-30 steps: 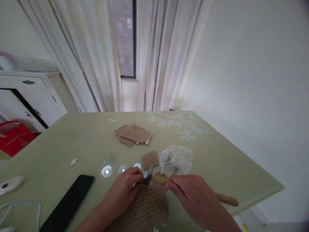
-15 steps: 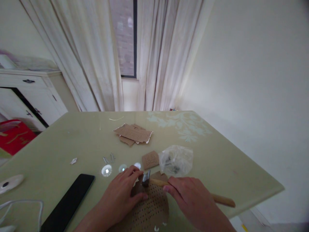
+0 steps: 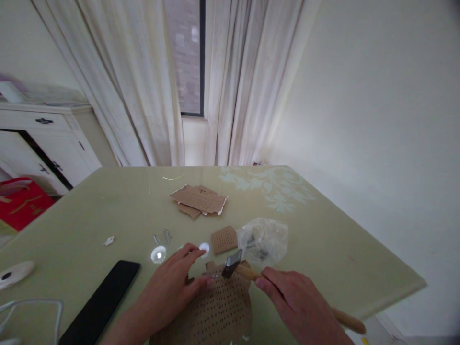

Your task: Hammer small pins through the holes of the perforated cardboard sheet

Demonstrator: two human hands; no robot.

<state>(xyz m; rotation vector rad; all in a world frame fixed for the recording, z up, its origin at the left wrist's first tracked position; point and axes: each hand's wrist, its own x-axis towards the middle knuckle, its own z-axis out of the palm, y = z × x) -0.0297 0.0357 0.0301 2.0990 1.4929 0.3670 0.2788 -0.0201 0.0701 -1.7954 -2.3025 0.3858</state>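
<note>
My right hand (image 3: 296,297) is wrapped round the wooden handle of a hammer (image 3: 233,263), whose dark metal head is over the upper part of a brown cardboard piece (image 3: 226,311). Many small holes run across that cardboard in rows. My left hand (image 3: 176,282) rests at the cardboard's left edge, thumb and index finger spread apart with nothing between them. Tiny shiny specks show near the thumb tip, too small to name for certain. Beyond the hammer lies a small punched cardboard square (image 3: 224,239), beside a clear plastic bag (image 3: 265,239) with dark bits inside.
Several nails (image 3: 162,237) lie left of centre on the table (image 3: 89,215). Farther back is a stack of torn cardboard (image 3: 199,199). A black phone-like slab (image 3: 102,302), a white cable (image 3: 59,311) and a white oval device (image 3: 16,275) lie on the left.
The hammer and my right hand have shifted right, drawing the head away from my left fingers. My left thumb and index finger have parted and moved slightly left.
</note>
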